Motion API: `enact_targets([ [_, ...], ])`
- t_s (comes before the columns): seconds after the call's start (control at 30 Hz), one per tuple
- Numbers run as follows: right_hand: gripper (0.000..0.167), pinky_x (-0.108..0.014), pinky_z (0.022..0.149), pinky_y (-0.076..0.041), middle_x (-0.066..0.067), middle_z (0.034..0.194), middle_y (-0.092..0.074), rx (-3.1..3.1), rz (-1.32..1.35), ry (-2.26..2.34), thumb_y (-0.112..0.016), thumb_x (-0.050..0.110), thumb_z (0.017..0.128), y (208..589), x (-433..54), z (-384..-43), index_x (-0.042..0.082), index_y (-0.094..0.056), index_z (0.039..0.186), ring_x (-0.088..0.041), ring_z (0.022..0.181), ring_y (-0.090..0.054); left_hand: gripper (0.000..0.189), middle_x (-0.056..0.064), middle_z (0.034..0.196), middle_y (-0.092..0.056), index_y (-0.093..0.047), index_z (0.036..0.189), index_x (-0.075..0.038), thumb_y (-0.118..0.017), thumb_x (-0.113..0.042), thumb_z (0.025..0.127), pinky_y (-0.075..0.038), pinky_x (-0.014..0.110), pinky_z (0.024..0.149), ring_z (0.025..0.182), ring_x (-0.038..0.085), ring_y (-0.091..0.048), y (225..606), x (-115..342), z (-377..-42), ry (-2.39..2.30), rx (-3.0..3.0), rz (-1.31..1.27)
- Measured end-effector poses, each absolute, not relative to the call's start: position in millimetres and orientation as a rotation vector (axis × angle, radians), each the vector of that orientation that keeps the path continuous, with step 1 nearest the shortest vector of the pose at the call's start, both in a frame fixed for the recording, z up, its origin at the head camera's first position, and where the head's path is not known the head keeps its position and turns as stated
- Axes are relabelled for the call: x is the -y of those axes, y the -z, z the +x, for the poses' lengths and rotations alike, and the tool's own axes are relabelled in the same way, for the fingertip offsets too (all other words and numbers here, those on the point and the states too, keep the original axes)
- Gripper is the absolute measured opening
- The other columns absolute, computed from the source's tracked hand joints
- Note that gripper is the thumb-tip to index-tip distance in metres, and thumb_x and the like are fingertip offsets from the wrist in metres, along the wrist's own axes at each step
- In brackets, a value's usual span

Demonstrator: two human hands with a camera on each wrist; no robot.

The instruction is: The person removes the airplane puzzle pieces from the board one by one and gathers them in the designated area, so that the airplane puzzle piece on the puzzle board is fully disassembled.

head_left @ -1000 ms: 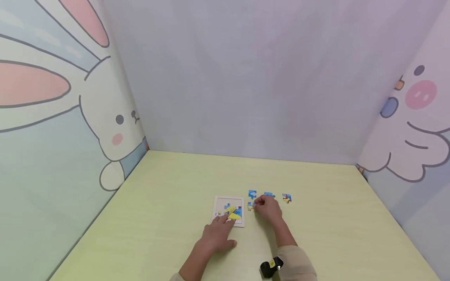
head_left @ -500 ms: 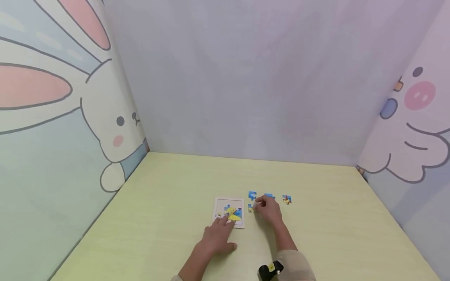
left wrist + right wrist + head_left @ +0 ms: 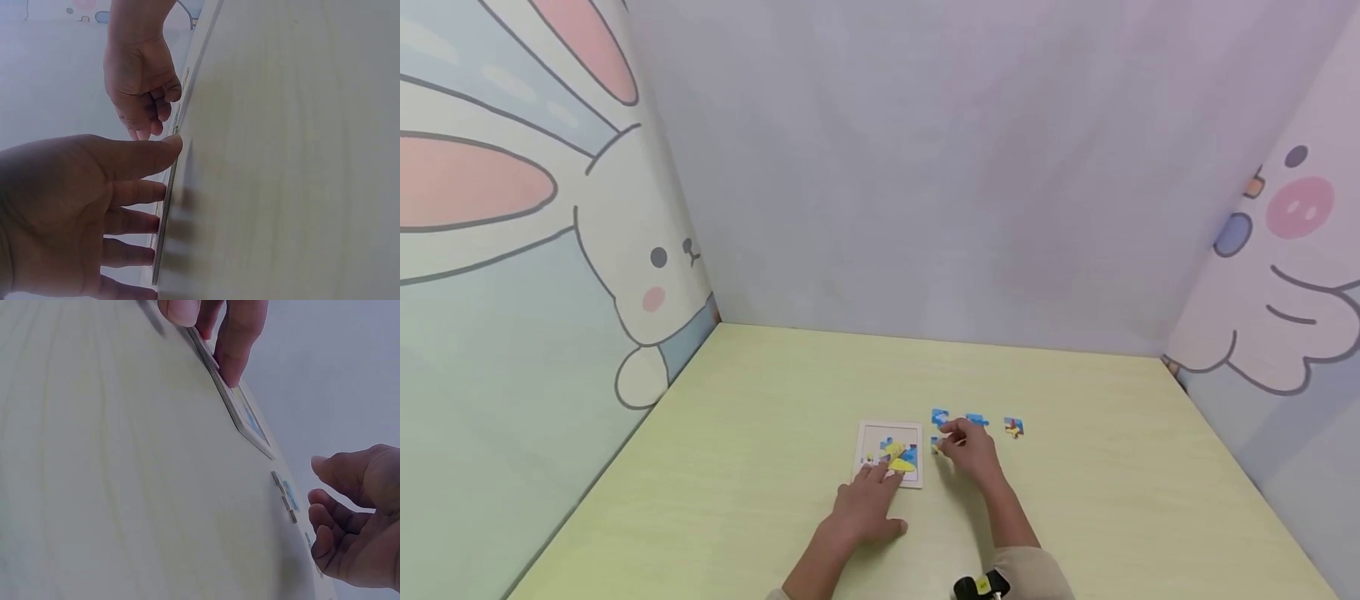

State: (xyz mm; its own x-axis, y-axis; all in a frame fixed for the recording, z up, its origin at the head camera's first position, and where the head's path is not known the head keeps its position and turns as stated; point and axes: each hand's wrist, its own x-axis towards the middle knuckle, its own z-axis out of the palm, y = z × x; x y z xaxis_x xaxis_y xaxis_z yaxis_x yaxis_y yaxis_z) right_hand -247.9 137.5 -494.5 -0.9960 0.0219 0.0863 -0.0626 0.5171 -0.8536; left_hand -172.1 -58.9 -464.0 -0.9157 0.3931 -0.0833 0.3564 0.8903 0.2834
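My left hand [image 3: 867, 507] lies on the lower part of a small puzzle tray [image 3: 891, 424], fingers straight. In the left wrist view its fingertips rest over the tray's edge. Several pieces with yellow and blue print are set in the tray; the hand hides its lower left. My right hand [image 3: 973, 454] hovers just right of the tray, its thumb and forefinger at a blue and yellow puzzle piece [image 3: 935, 445], which they partly cover. In the right wrist view the right hand's thumb and loosely bent fingers [image 3: 322, 515] stand apart, with puzzle pieces [image 3: 289, 495] on the table beside them.
Behind the right hand lie more loose pieces: a blue puzzle piece [image 3: 940, 417], another blue piece [image 3: 977, 418] and a red and yellow piece [image 3: 1013, 427]. A black device [image 3: 981, 587] sits by the right sleeve. Cartoon-printed walls [image 3: 655, 300] bound the pale table [image 3: 790, 375].
The right hand's fingertips have shifted slightly left and now cover more of the blue and yellow puzzle piece. The left hand stays on the tray.
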Motion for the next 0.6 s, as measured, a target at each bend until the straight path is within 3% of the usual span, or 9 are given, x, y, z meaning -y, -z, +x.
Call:
enact_targets([
  [0.6,0.018,-0.025,0.058,-0.045,-0.002,0.078,-0.056,2.675,0.339,-1.576,-0.066,0.003,0.084,497.3,-106.7,-247.0,0.0,-0.064,0.102,-0.017,0.069,-0.051,0.066,0.013,0.14,-0.041,-0.052,0.132,-0.01,-0.07,-0.041,0.077,-0.041,0.059,0.083,0.127,0.036,-0.036,461.9,52.7,-170.6,-0.325,-2.914,0.629],
])
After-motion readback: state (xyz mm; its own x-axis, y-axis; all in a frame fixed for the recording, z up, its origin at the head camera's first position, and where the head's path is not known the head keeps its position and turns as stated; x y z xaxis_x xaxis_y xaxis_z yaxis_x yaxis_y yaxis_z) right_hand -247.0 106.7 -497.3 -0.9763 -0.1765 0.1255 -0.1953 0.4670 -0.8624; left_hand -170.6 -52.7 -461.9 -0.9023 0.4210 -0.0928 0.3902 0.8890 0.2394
